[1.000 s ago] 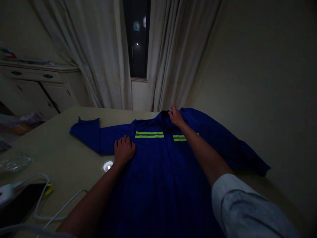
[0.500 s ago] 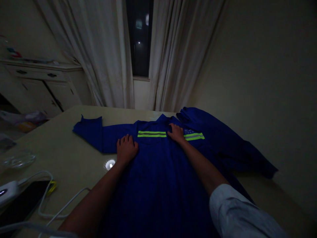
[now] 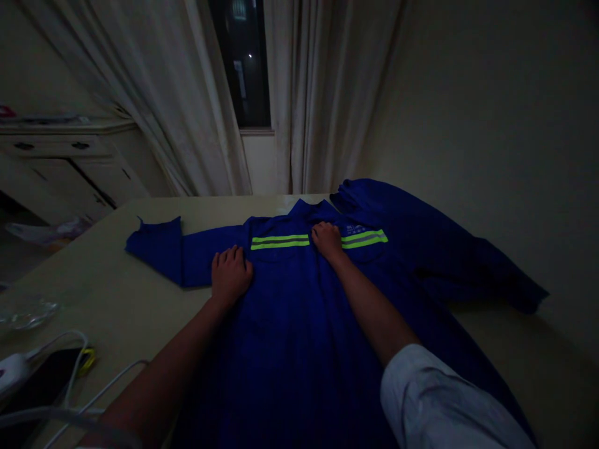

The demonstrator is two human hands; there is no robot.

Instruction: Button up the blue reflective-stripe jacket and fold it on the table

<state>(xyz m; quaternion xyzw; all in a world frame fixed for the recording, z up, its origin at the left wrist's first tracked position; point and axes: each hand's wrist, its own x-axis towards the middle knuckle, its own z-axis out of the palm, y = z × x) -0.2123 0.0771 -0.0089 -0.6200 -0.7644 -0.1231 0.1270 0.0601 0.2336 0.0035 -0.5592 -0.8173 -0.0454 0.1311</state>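
A dark blue work jacket [image 3: 290,299] lies spread on the table, with lime-yellow reflective stripes [image 3: 279,242] across its chest. My left hand [image 3: 230,274] rests flat on the jacket just below the left stripe, beside the sleeve seam. My right hand [image 3: 327,242] presses flat near the placket, just under the collar [image 3: 311,209] and next to the other stripe [image 3: 364,239]. Neither hand grips the cloth. One sleeve [image 3: 159,249] lies folded back at the left, and the other [image 3: 444,249] runs off to the right.
The beige table [image 3: 107,293] holds a black phone [image 3: 47,374], a white charger [image 3: 13,372] with cables, and a glass dish [image 3: 25,313] at the left. A white cabinet [image 3: 70,156] stands beyond the table. Curtains [image 3: 322,93] hang at the far side.
My right hand has slid from the collar down to the chest beside the stripe. My view has shifted, and the round white object near my left wrist is no longer visible.
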